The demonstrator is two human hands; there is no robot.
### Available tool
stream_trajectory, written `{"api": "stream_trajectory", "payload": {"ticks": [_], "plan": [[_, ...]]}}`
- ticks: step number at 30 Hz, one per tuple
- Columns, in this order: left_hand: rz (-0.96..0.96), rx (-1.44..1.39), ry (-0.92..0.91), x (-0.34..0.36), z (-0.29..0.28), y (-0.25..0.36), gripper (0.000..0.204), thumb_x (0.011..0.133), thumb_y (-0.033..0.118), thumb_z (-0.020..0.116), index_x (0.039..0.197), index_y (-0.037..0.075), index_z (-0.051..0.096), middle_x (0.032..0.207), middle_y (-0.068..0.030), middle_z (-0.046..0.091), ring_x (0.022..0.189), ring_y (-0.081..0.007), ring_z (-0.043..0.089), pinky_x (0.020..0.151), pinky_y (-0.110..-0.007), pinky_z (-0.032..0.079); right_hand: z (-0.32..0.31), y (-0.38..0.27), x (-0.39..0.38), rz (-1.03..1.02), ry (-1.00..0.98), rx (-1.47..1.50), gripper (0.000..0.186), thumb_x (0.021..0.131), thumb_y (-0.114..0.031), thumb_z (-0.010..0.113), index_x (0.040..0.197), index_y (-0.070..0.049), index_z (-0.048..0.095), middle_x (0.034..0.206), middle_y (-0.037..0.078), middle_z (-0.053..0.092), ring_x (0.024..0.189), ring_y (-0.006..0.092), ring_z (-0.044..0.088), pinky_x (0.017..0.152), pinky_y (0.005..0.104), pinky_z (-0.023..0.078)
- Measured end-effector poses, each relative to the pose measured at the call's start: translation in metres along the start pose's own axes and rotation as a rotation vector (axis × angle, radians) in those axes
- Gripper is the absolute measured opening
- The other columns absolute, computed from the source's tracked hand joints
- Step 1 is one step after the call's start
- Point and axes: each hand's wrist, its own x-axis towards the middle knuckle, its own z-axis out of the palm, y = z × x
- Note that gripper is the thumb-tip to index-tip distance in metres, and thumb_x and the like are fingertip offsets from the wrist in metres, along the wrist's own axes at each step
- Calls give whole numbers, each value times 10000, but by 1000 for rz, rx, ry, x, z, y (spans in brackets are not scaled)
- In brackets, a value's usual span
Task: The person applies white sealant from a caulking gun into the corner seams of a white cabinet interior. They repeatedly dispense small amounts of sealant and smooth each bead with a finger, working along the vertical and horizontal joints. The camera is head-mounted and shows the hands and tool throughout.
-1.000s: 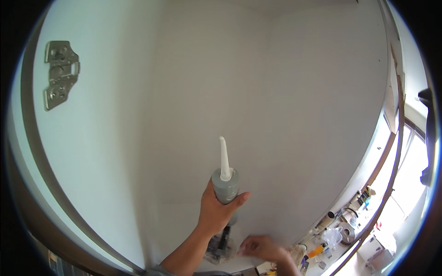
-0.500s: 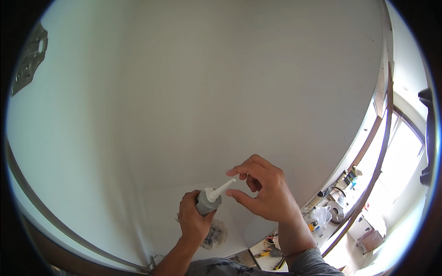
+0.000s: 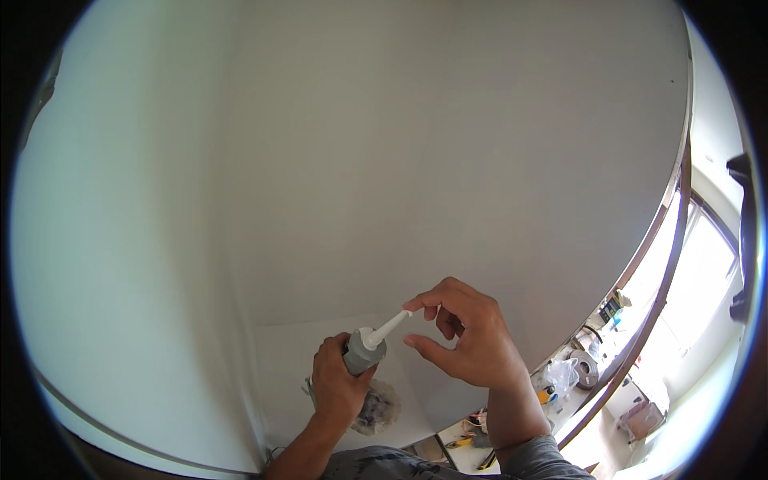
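Note:
My left hand [image 3: 340, 380] grips a grey sealant cartridge [image 3: 366, 358], tilted up and to the right, with a long white nozzle [image 3: 390, 326] on it. My right hand [image 3: 462, 336] is to its right, fingers bent and apart, the index fingertip at the nozzle's tip, touching or very near it; the thumb stands away from the nozzle. Below the cartridge, partly hidden by my left hand, a crumpled translucent grey lump [image 3: 379, 406] lies on a white panel [image 3: 284, 352].
White cabinet walls [image 3: 344, 144] surround my hands, with a metal hinge [image 3: 44, 92] cut off at the upper left rim. Beyond the right edge are a dark coiled roll [image 3: 586, 370], a plastic bag [image 3: 560, 374], scattered tools [image 3: 460, 442] and a bright window [image 3: 704, 264].
The cartridge has dropped and tilted to the right since a second ago. My right hand has risen from the lower edge to the nozzle's tip. The view has shifted too.

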Motion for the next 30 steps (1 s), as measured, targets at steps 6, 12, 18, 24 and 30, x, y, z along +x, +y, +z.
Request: {"api": "stream_trajectory", "payload": {"ticks": [6,12,18,24,30], "plan": [[-116,-17,20,3,3,-9,617,792,224,922,1259,2,584,1163,-212,684,1083,-394,681,943,-468,530,5,24,2,206,-194,479,445,792,51,802,1212,-45,686,945,-11,573,704,48,494,631,222,437],[-233,-115,-34,-1,12,-25,644,822,257,900,1287,-33,561,1214,-223,643,1157,-413,619,996,-509,489,16,56,47,177,-55,621,441,912,18,666,1349,-9,614,964,-7,567,755,45,538,687,224,464],[-289,-179,11,-22,21,-33,674,816,268,915,1296,-32,548,1217,-213,635,1120,-404,644,982,-493,506,-12,110,180,67,382,-175,675,936,-38,591,1581,-52,392,1002,138,666,785,257,652,777,385,555],[-236,-171,71,-25,24,-41,613,794,171,931,1227,-6,535,1098,-180,667,1016,-337,676,926,-446,513,-70,119,300,238,329,-685,789,923,-83,548,1657,-71,260,1146,278,684,1051,416,693,907,519,584],[-249,-165,63,-23,31,-57,608,849,278,884,1296,-11,590,1188,-236,684,1099,-414,663,953,-489,516,-100,107,350,359,312,-862,737,965,-97,480,1654,-18,229,1289,301,660,1168,437,680,976,492,588]]}}
